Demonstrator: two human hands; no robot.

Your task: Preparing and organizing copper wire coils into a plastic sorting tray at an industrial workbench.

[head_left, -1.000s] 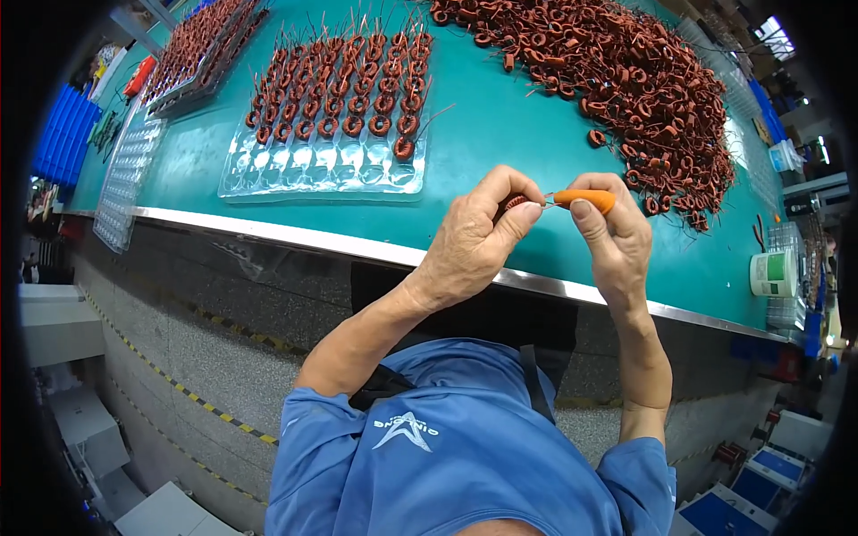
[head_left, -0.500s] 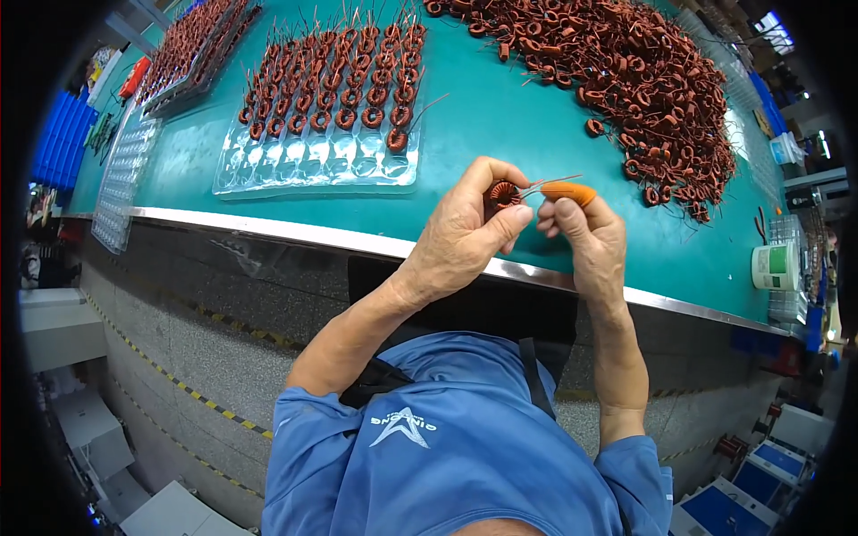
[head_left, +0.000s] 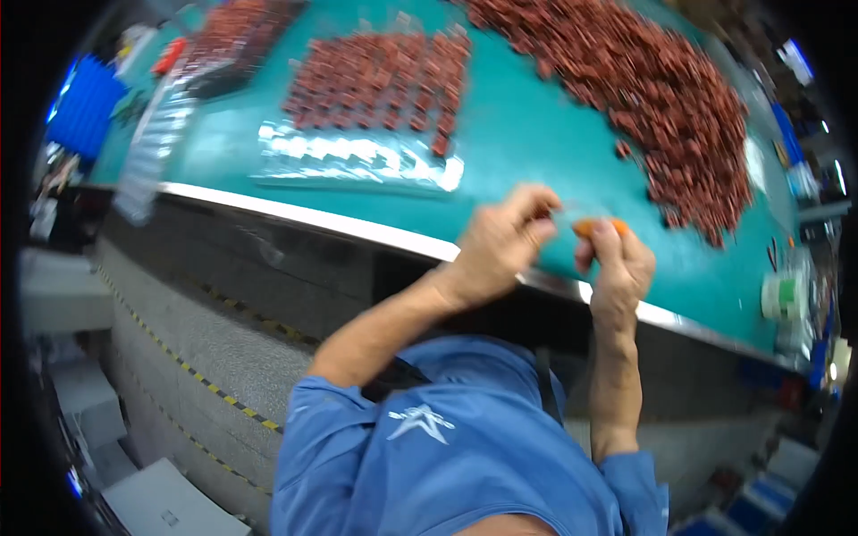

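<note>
Near the table's front edge, my left hand (head_left: 500, 246) is closed round a small copper-wound toroidal coil, which its fingers and motion blur almost wholly hide. Thin wire leads (head_left: 570, 208) stick out of it toward my right hand (head_left: 623, 263). That hand wears an orange finger cot (head_left: 601, 227) on its index finger, and thumb and finger are pinched together at the leads' ends. Beyond my left hand lies a clear plastic tray (head_left: 349, 170), its far part filled with rows of coils (head_left: 380, 85) and its near pockets bare.
A large heap of coils (head_left: 643, 116) covers the table's far right. Stacked full trays (head_left: 241, 49) stand at the far left, beside another clear tray (head_left: 147, 161) overhanging the edge. A white tub with a green label (head_left: 784, 297) sits at the right end. The green table (head_left: 523, 134) has a metal front edge (head_left: 357, 230).
The whole view has shifted and blurred, with table and trays appearing farther right. Both hands remain close together; the coil is now mostly hidden and my left fingers look more tightly curled.
</note>
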